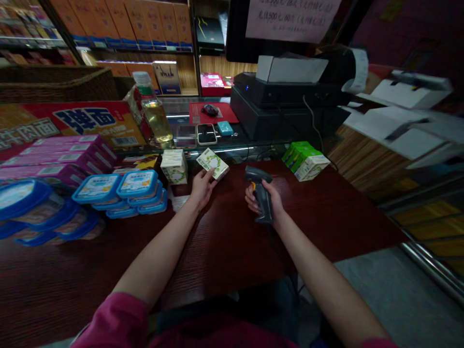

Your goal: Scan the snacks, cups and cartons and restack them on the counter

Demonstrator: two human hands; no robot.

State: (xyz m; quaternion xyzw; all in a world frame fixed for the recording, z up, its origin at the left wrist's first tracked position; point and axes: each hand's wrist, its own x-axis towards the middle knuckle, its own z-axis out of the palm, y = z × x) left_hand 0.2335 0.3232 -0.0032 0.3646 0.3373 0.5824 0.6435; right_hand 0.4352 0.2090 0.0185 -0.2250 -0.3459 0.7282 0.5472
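Note:
My left hand point(202, 189) grips a small white-and-green box point(213, 163) by its near edge, tilted over the dark red counter point(224, 241). Wrapped round the handle of a black barcode scanner point(264, 195) is my right hand point(274, 198), a finger by its yellow trigger. The scanner's head points left, toward the box. Just left of the held box stands a stack of similar white-and-green boxes point(174, 166). Farther right, beyond the scanner, is a group of green and white boxes point(305, 160).
Blue-lidded plastic tubs point(139, 186) and purple boxes point(68, 157) crowd the left side. A bottle of yellow liquid point(155, 116) stands behind them. At the back are a phone point(207, 134), a mouse point(210, 110) on a red mat and a black cash drawer point(268, 116).

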